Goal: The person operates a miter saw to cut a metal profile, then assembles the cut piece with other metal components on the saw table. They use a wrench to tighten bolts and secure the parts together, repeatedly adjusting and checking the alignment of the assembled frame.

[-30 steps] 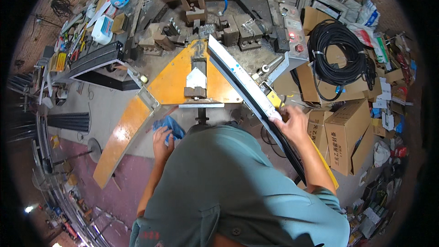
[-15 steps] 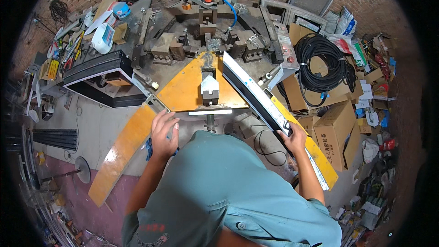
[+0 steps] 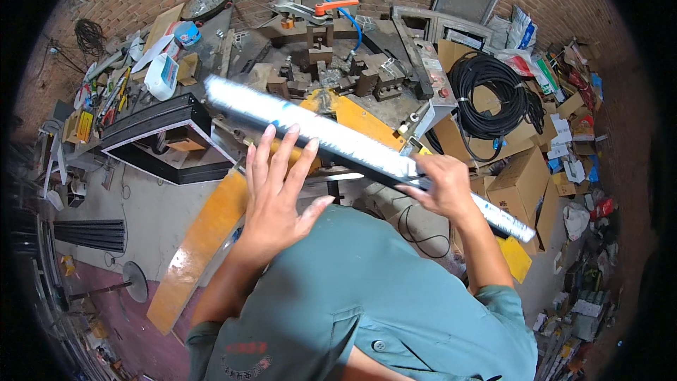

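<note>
A long straight profile bar [image 3: 352, 142], black with a white film-like face, slants in front of me over the machine, its far-left end higher. Motion blurs its white face. My right hand [image 3: 443, 185] grips it right of its middle, thumb below and fingers over the top. Fingers spread, my left hand [image 3: 278, 187] is raised against the bar's near edge; whether it touches cannot be made out. Behind the bar lies the machine's yellow table plate [image 3: 363, 118], partly covered. A yellow curved arm [image 3: 201, 250] reaches out to the lower left.
Black frames [image 3: 151, 130] rest at left, beside tools and a white plastic jug [image 3: 161, 76]. Metal clamp blocks [image 3: 377, 77] and an orange lever [image 3: 337, 6] stand on the machine. Coiled black cable [image 3: 493, 102] and cardboard boxes [image 3: 518, 183] are at right.
My right hand has lifted the profile bar off the right yellow arm and swung it crosswise, its far end moving left. My left hand has risen rightward to the bar, fingers spreading.
</note>
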`<state>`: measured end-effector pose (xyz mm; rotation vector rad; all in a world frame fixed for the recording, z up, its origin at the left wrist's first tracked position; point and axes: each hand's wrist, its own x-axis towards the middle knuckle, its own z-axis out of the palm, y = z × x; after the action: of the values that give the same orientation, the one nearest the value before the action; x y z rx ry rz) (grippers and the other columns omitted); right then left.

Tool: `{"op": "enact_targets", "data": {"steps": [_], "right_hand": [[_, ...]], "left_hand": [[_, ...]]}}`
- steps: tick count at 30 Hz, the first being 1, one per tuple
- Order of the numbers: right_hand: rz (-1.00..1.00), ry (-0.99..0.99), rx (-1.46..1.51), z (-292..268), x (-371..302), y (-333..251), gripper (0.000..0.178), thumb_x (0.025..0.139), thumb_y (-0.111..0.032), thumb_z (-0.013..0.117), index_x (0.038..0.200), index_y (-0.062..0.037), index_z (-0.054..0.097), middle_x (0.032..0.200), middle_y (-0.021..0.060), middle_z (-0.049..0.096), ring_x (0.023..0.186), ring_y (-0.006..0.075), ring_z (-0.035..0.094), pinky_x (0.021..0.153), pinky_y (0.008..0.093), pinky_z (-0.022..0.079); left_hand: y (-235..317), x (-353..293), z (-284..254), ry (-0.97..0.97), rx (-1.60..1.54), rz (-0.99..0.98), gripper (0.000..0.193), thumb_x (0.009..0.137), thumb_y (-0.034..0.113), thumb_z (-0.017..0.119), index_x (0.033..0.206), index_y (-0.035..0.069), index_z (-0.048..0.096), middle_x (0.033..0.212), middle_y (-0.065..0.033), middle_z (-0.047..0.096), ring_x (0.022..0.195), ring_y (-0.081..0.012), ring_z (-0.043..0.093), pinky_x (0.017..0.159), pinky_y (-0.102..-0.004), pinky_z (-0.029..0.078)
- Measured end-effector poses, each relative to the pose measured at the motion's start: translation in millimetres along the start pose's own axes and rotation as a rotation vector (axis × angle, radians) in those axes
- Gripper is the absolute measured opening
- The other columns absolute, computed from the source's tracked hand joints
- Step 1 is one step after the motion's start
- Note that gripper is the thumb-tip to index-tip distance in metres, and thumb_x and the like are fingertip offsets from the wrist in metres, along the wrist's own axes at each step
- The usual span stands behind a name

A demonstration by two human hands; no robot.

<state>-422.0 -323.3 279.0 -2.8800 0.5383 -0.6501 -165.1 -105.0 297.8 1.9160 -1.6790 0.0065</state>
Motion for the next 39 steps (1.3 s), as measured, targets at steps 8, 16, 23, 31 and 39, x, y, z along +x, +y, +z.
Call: {"op": "enact_targets", "data": {"steps": [8, 16, 23, 31, 39], "right_hand": [[-0.564, -0.185, 0.211, 60.8, 99.7, -93.8, 0.053, 0.068, -0.033, 0.085, 0.110, -0.0060, 0.067, 0.091, 0.0057, 0.070, 0.081, 0.0244, 0.067, 0.069, 0.0382, 0.051], [-0.559, 0.238, 0.357, 75.2, 126.3, -120.5, 0.032, 0.079, -0.031, 0.081, 0.103, -0.0108, 0.072, 0.096, 0.0010, 0.068, 0.084, 0.0234, 0.062, 0.069, 0.0365, 0.050], [-0.156, 0.157, 0.343, 96.8, 72.0, -98.2, 0.025, 0.078, -0.019, 0.080, 0.101, -0.0102, 0.074, 0.087, 0.0029, 0.066, 0.081, 0.0261, 0.060, 0.068, 0.0384, 0.050], [0.217, 0.070, 0.373, 118.6, 12.6, -98.4, 0.017, 0.080, -0.013, 0.078, 0.096, -0.0072, 0.074, 0.086, 0.0077, 0.070, 0.082, 0.0296, 0.063, 0.070, 0.0419, 0.053], [0.429, 0.136, 0.308, 119.8, -4.2, -86.8, 0.014, 0.086, -0.019, 0.071, 0.093, -0.0068, 0.076, 0.088, 0.0094, 0.073, 0.085, 0.0305, 0.067, 0.072, 0.0424, 0.055]], "left_hand": [[-30.4, -37.9, -15.6, 0.017, 0.047, -0.074, 0.056, 0.068, 0.039, 0.091, 0.108, 0.005, 0.070, 0.092, -0.0105, 0.071, 0.087, -0.0337, 0.068, 0.098, -0.0479, 0.050], [-79.4, -172.8, -43.8, 0.239, 0.132, -0.577, 0.055, 0.064, 0.031, 0.096, 0.102, 0.002, 0.069, 0.091, -0.0161, 0.071, 0.084, -0.0369, 0.068, 0.076, -0.0429, 0.052], [-134.9, -267.8, -41.1, 0.248, 0.203, -0.825, 0.050, 0.067, 0.025, 0.094, 0.104, 0.001, 0.069, 0.096, -0.0165, 0.072, 0.088, -0.0377, 0.068, 0.079, -0.0433, 0.053], [-164.9, -261.3, 11.6, 0.156, 0.147, -0.819, 0.045, 0.070, 0.031, 0.093, 0.098, 0.004, 0.071, 0.092, -0.0123, 0.073, 0.085, -0.0319, 0.071, 0.079, -0.0406, 0.055], [-182.4, -229.7, 53.1, 0.064, 0.133, -0.860, 0.053, 0.076, 0.045, 0.088, 0.105, 0.004, 0.071, 0.099, -0.0172, 0.074, 0.090, -0.0388, 0.071, 0.079, -0.0449, 0.055]]}}
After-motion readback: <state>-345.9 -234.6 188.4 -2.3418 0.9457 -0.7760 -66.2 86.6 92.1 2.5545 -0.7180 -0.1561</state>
